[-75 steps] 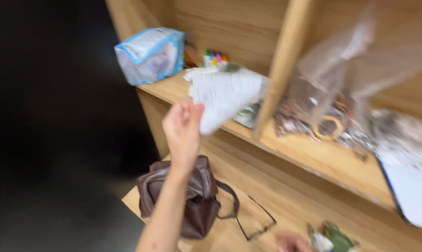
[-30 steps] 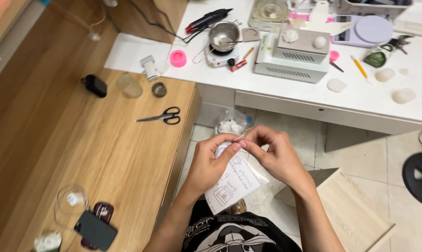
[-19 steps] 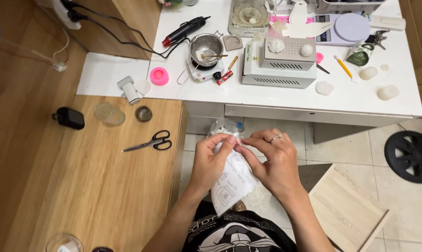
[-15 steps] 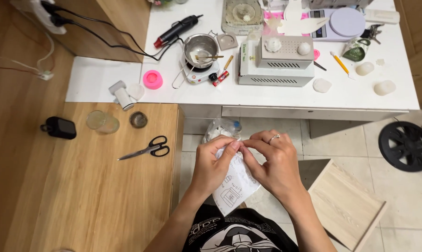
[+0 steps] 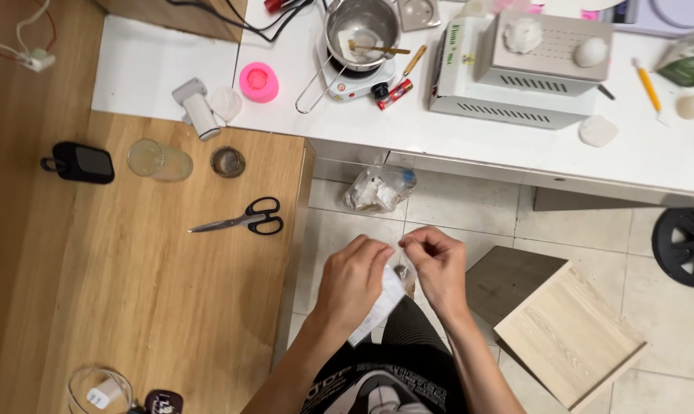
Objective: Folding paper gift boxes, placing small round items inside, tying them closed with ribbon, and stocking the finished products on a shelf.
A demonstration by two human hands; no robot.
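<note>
Looking down from the head cam, I'm holding a small clear bag (image 5: 397, 287) with a white paper slip in it, right over my lap and above the tiled floor (image 5: 470, 222). My left hand (image 5: 352, 280) is pinching the bag's top edge with curled fingers, and my right hand (image 5: 437, 264) is pinching the same edge from the other side, so the two thumbs are nearly touching. The bag is hanging down between my hands, and the lower part is sitting against my left palm. On the wooden table (image 5: 132, 307) to my left, black-handled scissors (image 5: 243, 221) are lying near the edge, with a glass jar (image 5: 159, 161) and a small round tin (image 5: 228, 162) further up. The white counter (image 5: 454, 138) ahead is carrying a steel pot (image 5: 360, 29) on a little burner, a pink mould (image 5: 259, 81) and a white box-shaped machine (image 5: 531, 73). A knotted plastic bag (image 5: 379, 188) is lying on the floor under the counter edge, and a pale wooden board (image 5: 565, 333) is lying to my right.
</note>
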